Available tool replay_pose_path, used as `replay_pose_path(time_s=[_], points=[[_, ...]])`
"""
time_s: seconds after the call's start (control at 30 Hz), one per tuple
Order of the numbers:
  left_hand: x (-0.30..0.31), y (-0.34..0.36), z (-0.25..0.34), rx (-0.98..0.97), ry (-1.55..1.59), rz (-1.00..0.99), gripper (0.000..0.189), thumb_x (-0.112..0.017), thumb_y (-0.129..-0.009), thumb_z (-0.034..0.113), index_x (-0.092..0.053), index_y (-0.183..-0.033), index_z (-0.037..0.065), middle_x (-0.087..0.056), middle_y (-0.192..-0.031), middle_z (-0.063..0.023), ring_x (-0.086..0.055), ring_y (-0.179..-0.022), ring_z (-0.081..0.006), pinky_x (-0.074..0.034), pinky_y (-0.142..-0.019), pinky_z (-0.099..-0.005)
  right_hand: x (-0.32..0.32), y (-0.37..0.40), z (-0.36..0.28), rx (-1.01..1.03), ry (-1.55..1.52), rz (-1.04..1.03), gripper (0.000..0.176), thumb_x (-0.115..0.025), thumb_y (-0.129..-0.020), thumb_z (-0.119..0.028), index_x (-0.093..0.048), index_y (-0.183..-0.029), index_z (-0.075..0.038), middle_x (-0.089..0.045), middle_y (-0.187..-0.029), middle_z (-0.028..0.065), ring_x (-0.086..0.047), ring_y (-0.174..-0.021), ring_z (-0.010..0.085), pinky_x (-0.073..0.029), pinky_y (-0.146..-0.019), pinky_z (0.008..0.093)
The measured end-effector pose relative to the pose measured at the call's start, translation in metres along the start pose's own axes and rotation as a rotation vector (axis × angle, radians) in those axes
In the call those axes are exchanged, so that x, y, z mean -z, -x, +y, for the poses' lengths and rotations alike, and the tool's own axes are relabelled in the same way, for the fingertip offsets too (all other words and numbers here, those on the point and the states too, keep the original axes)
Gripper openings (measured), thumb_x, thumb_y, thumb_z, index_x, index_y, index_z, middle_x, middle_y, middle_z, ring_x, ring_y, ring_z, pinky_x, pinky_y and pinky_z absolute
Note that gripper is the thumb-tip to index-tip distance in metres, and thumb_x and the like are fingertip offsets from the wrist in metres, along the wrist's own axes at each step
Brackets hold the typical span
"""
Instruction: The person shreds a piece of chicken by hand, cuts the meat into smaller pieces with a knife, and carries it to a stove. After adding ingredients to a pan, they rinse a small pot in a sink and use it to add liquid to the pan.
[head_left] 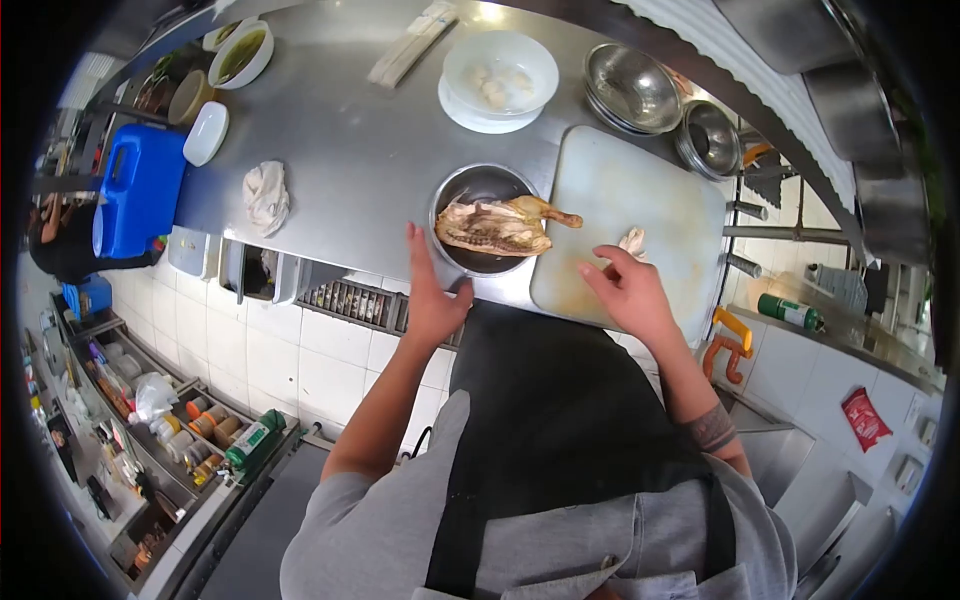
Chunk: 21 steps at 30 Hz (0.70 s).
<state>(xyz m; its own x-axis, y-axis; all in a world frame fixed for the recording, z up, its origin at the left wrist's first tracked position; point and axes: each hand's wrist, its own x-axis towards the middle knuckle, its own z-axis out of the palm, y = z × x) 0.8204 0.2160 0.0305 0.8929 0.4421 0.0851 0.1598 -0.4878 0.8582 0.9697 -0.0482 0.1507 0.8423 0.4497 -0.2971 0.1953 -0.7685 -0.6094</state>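
Observation:
A cooked half bird, perhaps duck or chicken [494,228], lies across a steel bowl [453,190], its cut side facing up and its leg sticking out to the right over the cutting board [640,180]. Beside the bowl's left rim is my left hand [437,300], fingers stretched and thumb apart. My right hand [635,295] hovers over the board's near part, empty, its fingers loosely bent and spread. Just beyond those fingers a small crumpled pale scrap [632,242] rests on the board.
On the steel counter [340,130] are a crumpled cloth [266,198], a white bowl [500,72] with pale pieces, and stacked steel bowls [632,88]. A blue jerrycan [140,190] stands at the left end. Another person [62,245] is at far left.

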Motion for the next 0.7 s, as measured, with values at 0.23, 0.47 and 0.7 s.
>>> replay_pose_path(time_s=[0.23,0.47,0.7], points=[[0.01,0.011,0.065,-0.303,-0.023,-0.163,0.051,-0.076,-0.084,0.007,-0.061,-0.132,-0.002,-0.065,-0.128,-0.0229,-0.062,-0.12,-0.0419,-0.051,-0.101,-0.0469,0.084,0.069,0.145,-0.25,0.226,0.501,0.028,-0.075,-0.095,-0.02,-0.073,-0.115,0.0,-0.074,-0.098,0.0196,-0.072,-0.087,0.031,-0.057,-0.079,0.04],[-0.146,-0.014,0.106,-0.434,-0.044,-0.526,0.029,-0.072,-0.092,0.019,-0.067,-0.116,0.004,-0.066,-0.11,-0.0169,-0.065,-0.108,-0.037,-0.054,-0.095,-0.0477,0.196,0.107,0.319,-0.801,0.123,0.022,0.033,-0.076,-0.087,-0.029,-0.075,-0.103,0.0,-0.074,-0.095,0.0158,-0.072,-0.084,0.0304,-0.058,-0.076,0.0426],[-0.224,-0.015,0.132,-0.229,-0.224,-0.398,0.027,-0.071,-0.092,0.016,-0.066,-0.114,0.002,-0.062,-0.112,-0.0181,-0.062,-0.107,-0.0396,-0.053,-0.094,-0.0488,0.157,0.082,0.347,-0.849,-0.94,-0.132,0.024,-0.078,-0.09,-0.02,-0.07,-0.088,0.001,-0.067,-0.073,0.0117,-0.066,-0.059,0.0211,-0.05,-0.048,0.033]])
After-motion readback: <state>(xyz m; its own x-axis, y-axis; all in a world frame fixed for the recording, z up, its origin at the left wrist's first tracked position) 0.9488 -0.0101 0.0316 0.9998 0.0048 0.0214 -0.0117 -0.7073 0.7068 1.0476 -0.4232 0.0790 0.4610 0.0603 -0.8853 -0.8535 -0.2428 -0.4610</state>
